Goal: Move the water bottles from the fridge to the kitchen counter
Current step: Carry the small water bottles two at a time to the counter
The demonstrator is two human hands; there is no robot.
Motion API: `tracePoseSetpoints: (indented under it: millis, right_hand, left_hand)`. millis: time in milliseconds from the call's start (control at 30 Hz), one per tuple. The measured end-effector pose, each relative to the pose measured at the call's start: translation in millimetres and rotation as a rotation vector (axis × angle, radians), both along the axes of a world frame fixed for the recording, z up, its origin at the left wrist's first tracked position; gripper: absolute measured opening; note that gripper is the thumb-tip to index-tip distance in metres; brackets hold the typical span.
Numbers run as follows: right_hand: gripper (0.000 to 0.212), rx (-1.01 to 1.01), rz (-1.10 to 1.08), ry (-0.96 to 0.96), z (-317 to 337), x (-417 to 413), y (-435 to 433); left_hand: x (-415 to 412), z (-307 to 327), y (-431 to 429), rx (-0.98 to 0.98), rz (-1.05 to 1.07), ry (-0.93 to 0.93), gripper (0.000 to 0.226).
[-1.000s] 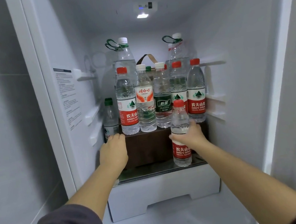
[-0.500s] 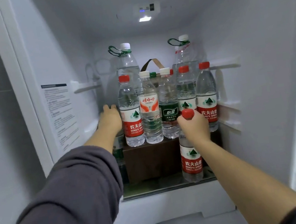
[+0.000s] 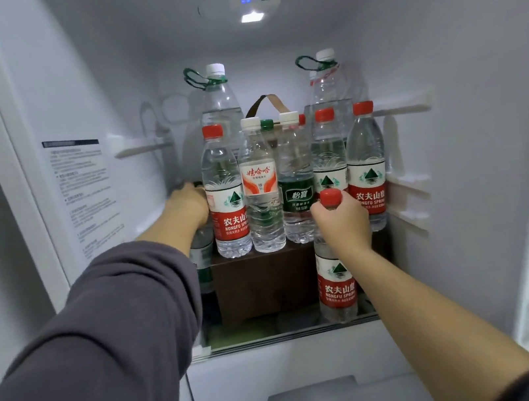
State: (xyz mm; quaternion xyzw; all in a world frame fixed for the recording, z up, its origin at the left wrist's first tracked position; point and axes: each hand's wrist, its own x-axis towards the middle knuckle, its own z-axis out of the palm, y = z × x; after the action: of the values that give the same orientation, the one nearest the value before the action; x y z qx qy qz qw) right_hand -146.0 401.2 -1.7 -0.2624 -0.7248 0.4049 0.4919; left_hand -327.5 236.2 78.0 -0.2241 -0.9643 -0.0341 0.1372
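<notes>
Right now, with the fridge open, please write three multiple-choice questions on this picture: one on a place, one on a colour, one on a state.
1. Where is the red-capped bottle that the right grip holds?
A. In a door rack.
B. Low, in front of the brown box.
C. On the counter.

2. What colour is the cap of the orange-labelled bottle?
A. White.
B. Red.
C. Blue.

3. How is the right grip?
A. Open and flat.
B. Shut, holding nothing.
C. Curled round the bottle's neck.

Key: 1 B, its base sits low before the box; 2 A, the cap shows white; 3 C, it wraps just under the red cap.
</notes>
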Motion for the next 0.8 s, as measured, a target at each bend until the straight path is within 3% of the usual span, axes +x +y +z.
tracePoseSetpoints:
  millis: [100,300,500,800]
  right_hand:
    - [0.023,0.017,-0.006,-0.011,1.2,3.5,-4.2]
    - [0.022,0.02,0.004,-0.042,4.9,7.3,-10.4]
    - [0.018,0.001,0.043,-0.06,6.5,12.3,-11.9]
    - [0.022,-0.006,0.069,-0.057,6.4,11.4,-11.4]
  left_hand:
    - [19.5,1.3,-14.0,-0.109,0.039,-0.003,0.077]
    - [71.5,10.7,-42.7,-0.31,-0.041,0.145,0.049]
    - [115.9,56.8,-71.3,-0.17,-0.222,0.281,0.032]
    - [130.4,30.9,-50.1,-0.101,-0.301,0.266,0.023]
